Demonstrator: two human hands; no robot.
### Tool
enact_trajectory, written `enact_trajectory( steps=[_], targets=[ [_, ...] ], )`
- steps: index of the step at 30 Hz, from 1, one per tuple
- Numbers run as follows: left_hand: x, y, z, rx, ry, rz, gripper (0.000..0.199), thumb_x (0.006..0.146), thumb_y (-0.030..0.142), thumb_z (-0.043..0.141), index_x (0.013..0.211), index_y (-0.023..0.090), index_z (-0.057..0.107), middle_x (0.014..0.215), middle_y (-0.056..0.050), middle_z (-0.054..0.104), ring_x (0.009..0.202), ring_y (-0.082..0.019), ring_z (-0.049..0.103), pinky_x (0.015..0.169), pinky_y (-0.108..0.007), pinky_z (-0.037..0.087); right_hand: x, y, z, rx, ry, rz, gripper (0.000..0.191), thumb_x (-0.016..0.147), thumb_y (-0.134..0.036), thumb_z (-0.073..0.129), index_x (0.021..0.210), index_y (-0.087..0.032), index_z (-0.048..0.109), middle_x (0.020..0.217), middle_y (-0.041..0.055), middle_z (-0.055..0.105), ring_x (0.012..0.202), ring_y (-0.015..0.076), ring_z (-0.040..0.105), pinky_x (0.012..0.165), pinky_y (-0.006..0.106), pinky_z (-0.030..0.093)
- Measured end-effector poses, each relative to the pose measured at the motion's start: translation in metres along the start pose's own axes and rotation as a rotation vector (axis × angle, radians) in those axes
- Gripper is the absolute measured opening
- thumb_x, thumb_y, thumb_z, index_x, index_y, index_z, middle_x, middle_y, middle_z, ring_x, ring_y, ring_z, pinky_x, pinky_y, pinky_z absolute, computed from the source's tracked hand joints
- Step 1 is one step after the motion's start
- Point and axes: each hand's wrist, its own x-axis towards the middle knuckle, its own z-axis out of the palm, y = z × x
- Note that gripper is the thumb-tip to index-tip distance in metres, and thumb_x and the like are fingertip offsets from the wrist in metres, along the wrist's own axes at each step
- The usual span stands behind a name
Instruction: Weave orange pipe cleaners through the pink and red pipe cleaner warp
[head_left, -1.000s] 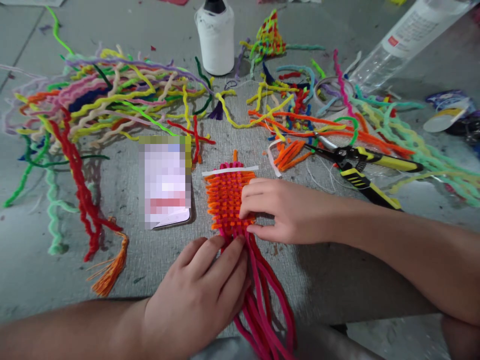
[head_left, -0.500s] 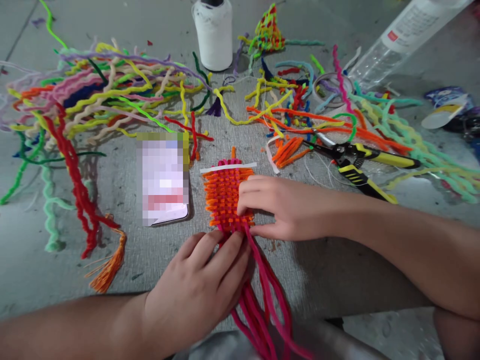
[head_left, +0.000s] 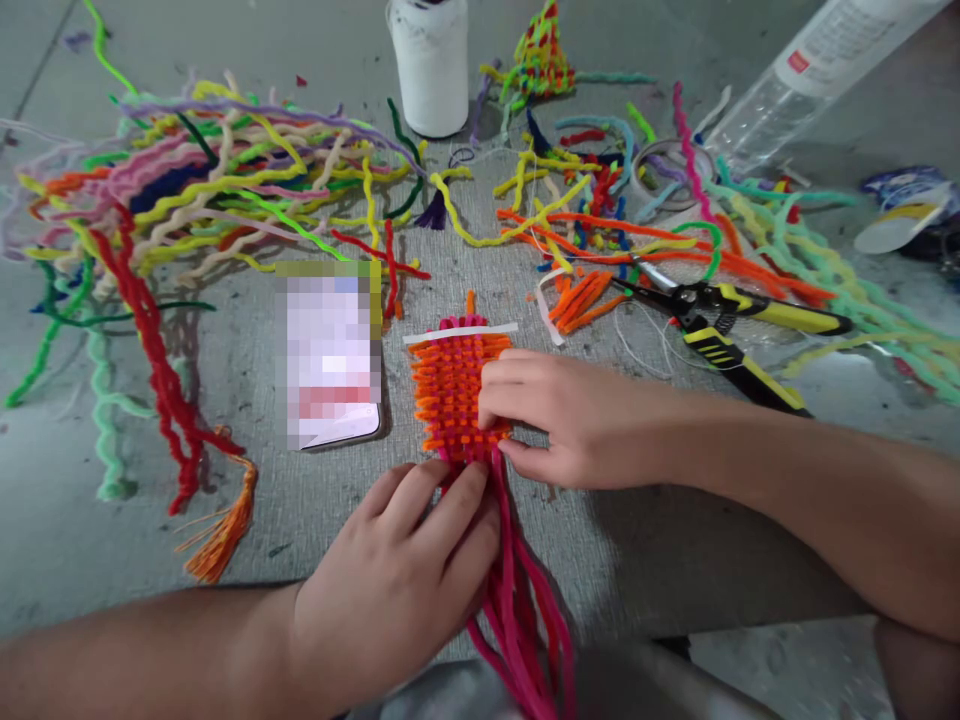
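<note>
A small woven piece of orange and pink pipe cleaners (head_left: 454, 390) lies flat on the grey table, with a white strip (head_left: 461, 333) across its top end. Long pink pipe cleaners (head_left: 517, 610) trail from its lower end toward my lap. My left hand (head_left: 420, 550) is closed over these strands just below the weave, and its fingertips are partly hidden. On the weave's lower right edge, my right hand (head_left: 536, 415) pinches with curled fingers and thumb.
A phone (head_left: 330, 365) lies left of the weave. Loose pipe cleaners (head_left: 225, 180) spread behind it. Yellow-black pliers (head_left: 720, 320) and cut orange pieces (head_left: 581, 300) lie at right. Farther back are a white thread spool (head_left: 431, 70), a tape roll (head_left: 671, 170) and a clear bottle (head_left: 810, 90).
The loose pink ends below my left hand have drawn closer together and shifted left. Both hands stay at the weave's lower end, and the whole view has shifted slightly.
</note>
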Motion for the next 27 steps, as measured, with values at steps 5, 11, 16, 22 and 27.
enact_trajectory(
  steps=[5,11,16,22,27],
  targets=[
    [-0.001,0.000,0.000,0.014,0.001,-0.001,0.027,0.100,0.023,0.051,0.118,0.016,0.070,0.123,-0.009,0.072,0.103,-0.031,0.059,0.080,-0.045,0.058,0.000,-0.003,0.004,-0.021,0.025,0.018,0.005,0.091,-0.014,0.062,0.088,-0.017,0.059,0.092,0.0042,0.058,0.092,0.0201,0.051,0.084,0.035,0.041],
    [-0.005,0.008,-0.002,0.035,-0.020,-0.016,0.030,0.101,0.023,0.049,0.120,0.018,0.072,0.127,-0.007,0.072,0.109,-0.031,0.058,0.083,-0.044,0.056,0.001,-0.004,0.007,-0.070,0.030,0.031,0.008,0.097,-0.021,0.062,0.090,-0.016,0.061,0.095,0.0056,0.059,0.096,0.0218,0.053,0.087,0.037,0.042],
    [-0.009,0.013,-0.002,0.057,-0.023,-0.047,0.031,0.100,0.022,0.051,0.122,0.017,0.072,0.131,-0.007,0.071,0.113,-0.032,0.056,0.081,-0.043,0.057,0.000,-0.006,0.011,-0.129,0.092,0.022,0.012,0.097,-0.023,0.062,0.088,-0.017,0.061,0.093,0.0056,0.060,0.092,0.0214,0.053,0.082,0.035,0.041],
    [-0.012,0.014,-0.003,0.076,-0.037,-0.052,0.036,0.099,0.022,0.051,0.129,0.016,0.069,0.131,-0.010,0.071,0.113,-0.032,0.059,0.082,-0.043,0.060,0.000,-0.005,0.015,-0.323,0.143,-0.124,0.023,0.103,-0.030,0.056,0.087,-0.016,0.065,0.088,0.0066,0.062,0.085,0.0220,0.050,0.073,0.036,0.039],
    [-0.012,0.016,-0.002,0.095,-0.011,-0.057,0.035,0.098,0.019,0.048,0.125,0.010,0.069,0.125,-0.018,0.071,0.107,-0.031,0.066,0.086,-0.043,0.062,0.004,-0.007,0.019,-0.325,0.202,-0.193,0.019,0.101,-0.023,0.058,0.094,-0.013,0.072,0.097,0.0101,0.067,0.091,0.0230,0.052,0.076,0.036,0.043]
  ],
)
